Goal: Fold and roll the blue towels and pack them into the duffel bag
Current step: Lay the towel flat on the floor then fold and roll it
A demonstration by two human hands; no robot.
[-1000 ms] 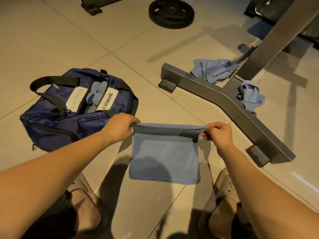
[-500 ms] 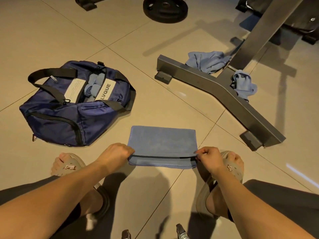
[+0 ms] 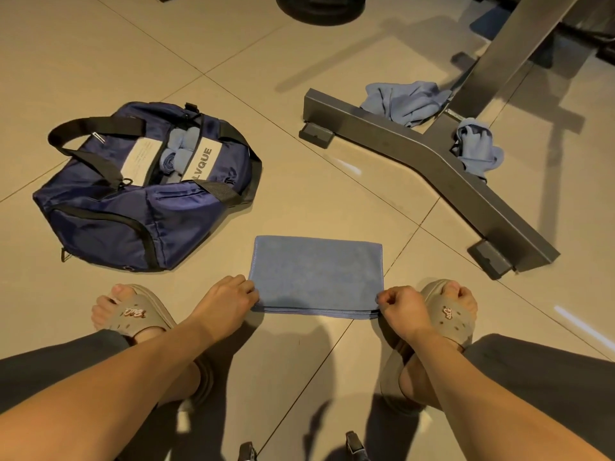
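Note:
A folded blue towel point(image 3: 316, 274) lies flat on the tiled floor between my feet. My left hand point(image 3: 228, 299) pinches its near left corner and my right hand point(image 3: 401, 307) pinches its near right corner. To the left sits the navy duffel bag point(image 3: 133, 207), unzipped on top, with rolled blue towels point(image 3: 176, 151) showing in its opening. Two crumpled blue towels lie by the metal frame at the right: a larger towel point(image 3: 404, 101) behind the bar and a smaller towel point(image 3: 476, 148) draped on it.
A grey metal bench base point(image 3: 432, 168) runs diagonally across the floor at right, with an upright post point(image 3: 509, 48) rising from it. A black weight plate point(image 3: 319, 8) lies at the top edge. My feet in beige slippers point(image 3: 136, 314) flank the towel.
The towel, held up by its top edge a second ago, has been folded toward me and laid flat on the floor. Both hands moved down to its near corners as I crouched lower.

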